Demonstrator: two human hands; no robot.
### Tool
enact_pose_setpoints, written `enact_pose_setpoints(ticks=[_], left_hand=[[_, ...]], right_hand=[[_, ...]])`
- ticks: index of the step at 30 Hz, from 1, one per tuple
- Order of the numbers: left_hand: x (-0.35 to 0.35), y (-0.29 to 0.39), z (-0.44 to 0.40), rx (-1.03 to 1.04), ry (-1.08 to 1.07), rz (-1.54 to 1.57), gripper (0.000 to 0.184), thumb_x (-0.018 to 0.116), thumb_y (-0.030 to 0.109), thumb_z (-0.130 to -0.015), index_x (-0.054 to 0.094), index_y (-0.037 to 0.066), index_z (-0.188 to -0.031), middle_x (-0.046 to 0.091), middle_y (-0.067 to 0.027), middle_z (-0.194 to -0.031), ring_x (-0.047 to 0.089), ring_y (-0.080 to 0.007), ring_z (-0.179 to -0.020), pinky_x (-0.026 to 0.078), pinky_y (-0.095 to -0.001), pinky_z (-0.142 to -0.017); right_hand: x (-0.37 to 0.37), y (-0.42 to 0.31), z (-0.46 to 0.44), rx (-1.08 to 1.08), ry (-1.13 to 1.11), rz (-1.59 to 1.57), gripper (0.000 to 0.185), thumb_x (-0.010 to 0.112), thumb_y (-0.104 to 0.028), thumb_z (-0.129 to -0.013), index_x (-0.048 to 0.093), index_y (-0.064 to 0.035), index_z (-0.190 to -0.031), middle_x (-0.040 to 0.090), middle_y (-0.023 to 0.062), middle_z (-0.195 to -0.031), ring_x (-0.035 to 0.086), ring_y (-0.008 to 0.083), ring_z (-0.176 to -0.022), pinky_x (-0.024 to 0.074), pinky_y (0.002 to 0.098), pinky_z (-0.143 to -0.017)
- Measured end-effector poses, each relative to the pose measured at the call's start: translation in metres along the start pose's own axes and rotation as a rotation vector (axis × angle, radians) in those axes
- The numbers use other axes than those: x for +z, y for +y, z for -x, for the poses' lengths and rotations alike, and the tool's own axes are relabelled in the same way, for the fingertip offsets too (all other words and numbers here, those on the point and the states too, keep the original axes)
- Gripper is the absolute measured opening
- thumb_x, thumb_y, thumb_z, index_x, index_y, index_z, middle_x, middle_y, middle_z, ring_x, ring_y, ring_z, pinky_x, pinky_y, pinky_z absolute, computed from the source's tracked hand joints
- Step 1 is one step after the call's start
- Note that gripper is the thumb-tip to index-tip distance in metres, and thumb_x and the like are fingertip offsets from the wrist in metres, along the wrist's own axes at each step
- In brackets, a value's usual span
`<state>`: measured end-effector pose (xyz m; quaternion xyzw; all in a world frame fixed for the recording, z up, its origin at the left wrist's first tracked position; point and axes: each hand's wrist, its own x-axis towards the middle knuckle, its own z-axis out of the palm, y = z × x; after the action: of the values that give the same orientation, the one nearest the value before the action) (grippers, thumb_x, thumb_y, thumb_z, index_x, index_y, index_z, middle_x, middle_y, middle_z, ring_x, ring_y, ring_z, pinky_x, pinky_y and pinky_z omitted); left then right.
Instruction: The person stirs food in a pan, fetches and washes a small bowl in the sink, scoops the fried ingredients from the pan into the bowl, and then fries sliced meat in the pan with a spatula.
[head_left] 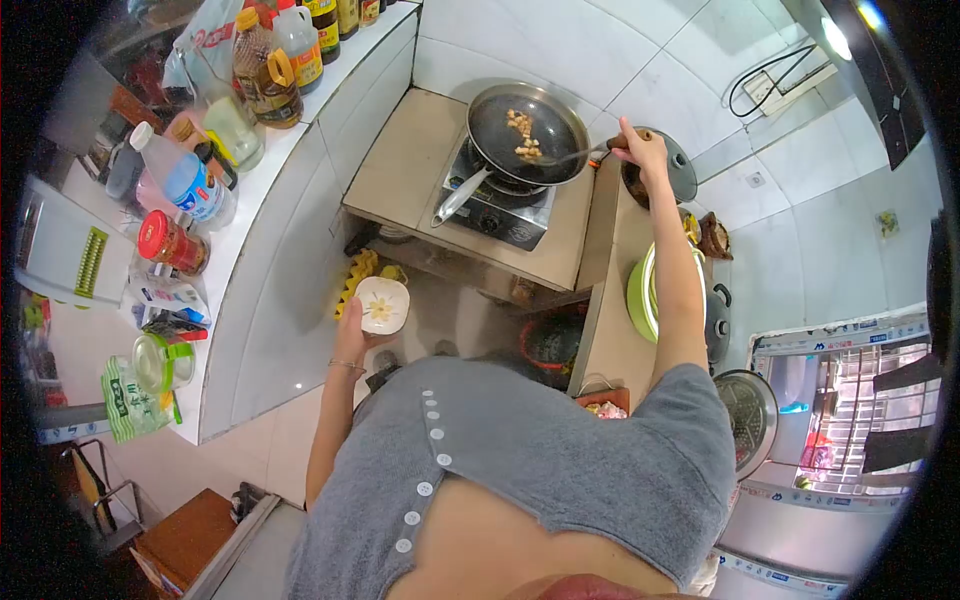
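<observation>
My left hand [352, 335] grips a small white bowl [383, 305] with a yellow flower pattern inside, held low in front of the stove. My right hand [641, 150] is closed around the brown handle of a spatula [590, 152], its thumb pointing up along it. The spatula's far end reaches into a dark frying pan [562, 115], beside a small heap of browned food pieces [519, 128]. That pan sits on a gas stove [500, 218], its light handle pointing toward my body. Nothing shows in the bowl apart from the pattern.
Sauce bottles [268, 85], a red-lidded jar [172, 243] and a water bottle [185, 178] crowd the left ledge. Right of the stove stand a lidded pot [676, 165] and a green basin [637, 295]. A yellow egg tray [355, 280] is below the counter.
</observation>
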<state>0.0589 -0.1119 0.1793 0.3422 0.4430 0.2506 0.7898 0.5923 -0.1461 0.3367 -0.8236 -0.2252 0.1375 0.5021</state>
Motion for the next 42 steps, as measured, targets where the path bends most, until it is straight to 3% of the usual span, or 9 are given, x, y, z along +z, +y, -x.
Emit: enact_pose_setpoints(ticks=[7,10,14,16,19,28,31,33,42], left_hand=[[-0.01,-0.009,-0.005,-0.009,0.023,0.005,0.052,0.032,0.046,-0.095,0.038,0.007,-0.128,0.058,-0.0131,-0.111,0.063,-0.024,-0.092,0.058,-0.0399,-0.067],[-0.011,-0.012,-0.004,0.0,0.034,0.015,0.053,0.032,0.047,-0.094,0.038,0.006,-0.128,0.059,-0.0132,-0.111,0.063,-0.024,-0.092,0.058,-0.0399,-0.067],[-0.011,-0.011,0.0,-0.007,0.036,0.033,0.054,0.033,0.047,-0.094,0.037,0.007,-0.129,0.059,-0.0132,-0.111,0.064,-0.0238,-0.091,0.058,-0.0394,-0.068],[-0.015,-0.014,-0.003,0.009,0.039,0.033,0.053,0.033,0.047,-0.094,0.038,0.007,-0.128,0.059,-0.013,-0.111,0.064,-0.0238,-0.091,0.058,-0.039,-0.068],[-0.015,-0.015,0.001,0.03,0.058,0.024,0.052,0.033,0.047,-0.094,0.039,0.007,-0.128,0.059,-0.0125,-0.111,0.063,-0.0237,-0.092,0.058,-0.0386,-0.068],[-0.01,-0.021,0.01,0.036,0.128,0.028,0.048,0.033,0.044,-0.095,0.04,0.007,-0.126,0.058,-0.0123,-0.112,0.063,-0.0234,-0.093,0.058,-0.0392,-0.067],[-0.012,-0.022,0.016,0.042,0.143,0.039,0.049,0.033,0.044,-0.095,0.04,0.007,-0.126,0.058,-0.0123,-0.111,0.063,-0.0234,-0.093,0.059,-0.0391,-0.067],[-0.016,-0.024,0.019,0.04,0.152,0.041,0.049,0.033,0.044,-0.095,0.039,0.007,-0.126,0.059,-0.0122,-0.111,0.063,-0.0234,-0.093,0.059,-0.0389,-0.067],[-0.016,-0.02,0.021,0.022,0.099,0.036,0.046,0.029,0.04,-0.097,0.037,0.005,-0.126,0.051,-0.0144,-0.119,0.056,-0.0259,-0.105,0.056,-0.042,-0.075]], right_hand=[[0.017,0.054,-0.039,-0.069,-0.023,0.154,0.042,0.068,-0.036,-0.078,0.065,0.0059,-0.078,0.066,0.0107,-0.074,0.066,0.0158,-0.061,0.0509,0.0246,-0.057],[0.05,0.057,-0.033,-0.042,0.013,-0.272,0.041,0.069,-0.03,-0.078,0.063,0.0096,-0.086,0.065,0.0136,-0.084,0.065,0.0157,-0.065,0.0525,0.0242,-0.056],[0.071,0.032,-0.024,-0.073,-0.001,-0.168,0.038,0.069,-0.027,-0.079,0.063,0.0081,-0.093,0.065,0.0103,-0.085,0.063,0.0139,-0.065,0.0523,0.0235,-0.06],[0.067,0.008,-0.004,-0.206,-0.131,0.009,0.033,0.067,-0.023,-0.081,0.062,0.0057,-0.096,0.064,0.0106,-0.086,0.063,0.015,-0.072,0.0544,0.0235,-0.067],[0.053,0.016,-0.027,-0.285,-0.287,-0.111,0.03,0.067,-0.023,-0.081,0.064,0.0032,-0.096,0.065,0.0086,-0.087,0.063,0.0129,-0.07,0.0524,0.0228,-0.066],[0.023,0.023,-0.06,-0.198,-0.1,0.035,0.03,0.069,-0.02,-0.077,0.064,0.0086,-0.084,0.064,0.011,-0.08,0.063,0.0151,-0.072,0.0559,0.0245,-0.058],[0.044,0.037,-0.078,-0.127,-0.097,-0.136,0.029,0.07,-0.018,-0.076,0.064,0.0077,-0.088,0.064,0.0112,-0.083,0.063,0.0151,-0.072,0.0554,0.0251,-0.057],[0.061,0.037,-0.082,-0.066,-0.122,-0.195,0.027,0.068,-0.015,-0.079,0.062,0.0067,-0.093,0.064,0.0108,-0.085,0.063,0.0165,-0.076,0.056,0.0253,-0.068],[0.066,-0.004,-0.023,-0.472,-0.541,0.093,0.027,0.067,-0.01,-0.078,0.065,-0.0055,-0.104,0.066,0.0053,-0.095,0.061,0.0136,-0.086,0.0486,0.027,-0.078]])
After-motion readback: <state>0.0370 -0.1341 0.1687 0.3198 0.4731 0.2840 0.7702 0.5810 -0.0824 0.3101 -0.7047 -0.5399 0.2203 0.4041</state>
